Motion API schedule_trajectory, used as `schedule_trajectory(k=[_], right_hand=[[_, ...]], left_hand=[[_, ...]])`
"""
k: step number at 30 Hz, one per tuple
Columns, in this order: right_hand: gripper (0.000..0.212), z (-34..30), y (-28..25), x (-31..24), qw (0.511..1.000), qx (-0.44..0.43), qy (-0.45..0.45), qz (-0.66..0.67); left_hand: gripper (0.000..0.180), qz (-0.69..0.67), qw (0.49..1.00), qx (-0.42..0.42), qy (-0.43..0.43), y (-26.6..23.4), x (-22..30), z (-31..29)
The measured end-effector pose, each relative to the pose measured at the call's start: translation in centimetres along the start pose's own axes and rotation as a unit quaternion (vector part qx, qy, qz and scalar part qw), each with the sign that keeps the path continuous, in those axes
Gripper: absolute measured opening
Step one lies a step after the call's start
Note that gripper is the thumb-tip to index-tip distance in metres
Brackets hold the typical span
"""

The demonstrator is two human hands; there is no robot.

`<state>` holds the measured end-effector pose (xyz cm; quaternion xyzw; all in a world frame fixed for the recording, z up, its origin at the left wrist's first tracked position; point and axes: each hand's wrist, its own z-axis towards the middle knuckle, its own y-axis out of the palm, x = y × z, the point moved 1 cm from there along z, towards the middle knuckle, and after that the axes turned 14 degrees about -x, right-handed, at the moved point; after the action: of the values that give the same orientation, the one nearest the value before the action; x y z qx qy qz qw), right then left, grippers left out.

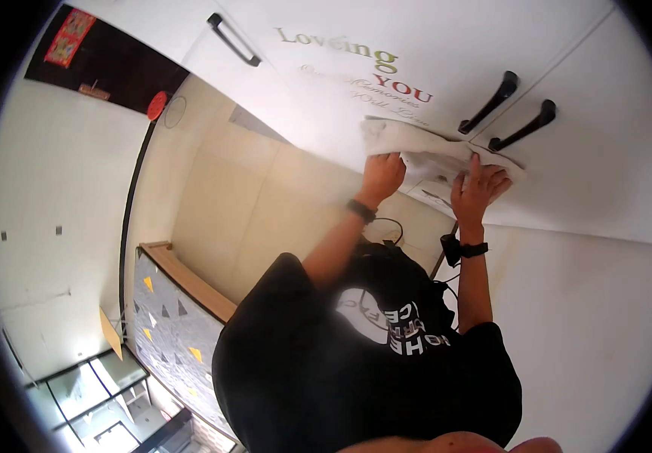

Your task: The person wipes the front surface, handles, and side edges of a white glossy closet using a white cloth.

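Note:
My left hand point(383, 175) and my right hand point(480, 189) are both raised against a white cupboard door point(605, 174). Between them they hold a crumpled white cloth point(425, 153) pressed flat to the door's surface. The left hand grips the cloth's left part with curled fingers. The right hand lies on its right part with the fingers spread. A black band sits on each wrist. Coloured lettering decorates the door just above the cloth. My black printed shirt point(363, 377) fills the lower middle of the view.
Two black bar handles point(490, 102) point(523, 125) sit just right of the cloth, and a third handle point(232, 39) is on a door at upper left. At lower left lie a wooden-edged panel with a grey triangle pattern point(171, 332) and a window point(92, 392).

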<state>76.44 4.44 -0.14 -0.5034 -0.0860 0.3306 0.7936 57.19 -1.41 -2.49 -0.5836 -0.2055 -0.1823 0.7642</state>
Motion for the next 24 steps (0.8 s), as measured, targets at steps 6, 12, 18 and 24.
schedule_trajectory(k=[6, 12, 18, 24], right_hand=[[0.051, 1.5, -1.2, -2.8, 0.998, -0.054, -0.020, 0.021], [0.049, 1.2, -0.7, -2.5, 0.997, -0.074, -0.018, 0.000], [0.047, 1.3, -0.1, -3.2, 0.999, -0.046, -0.009, -0.004], [0.047, 2.7, 0.5, -5.7, 0.994, -0.065, -0.047, -0.069]], left_hand=[[0.043, -0.013, 0.998, 0.050, -0.037, -2.9, 1.5, -0.2], [0.035, -0.005, 0.995, 0.092, 0.025, -3.7, 3.8, 0.1], [0.040, -0.057, 0.997, 0.047, 0.019, -3.4, 3.7, 0.1], [0.044, -0.094, 0.992, 0.085, 0.004, -5.3, 0.9, 0.4]])
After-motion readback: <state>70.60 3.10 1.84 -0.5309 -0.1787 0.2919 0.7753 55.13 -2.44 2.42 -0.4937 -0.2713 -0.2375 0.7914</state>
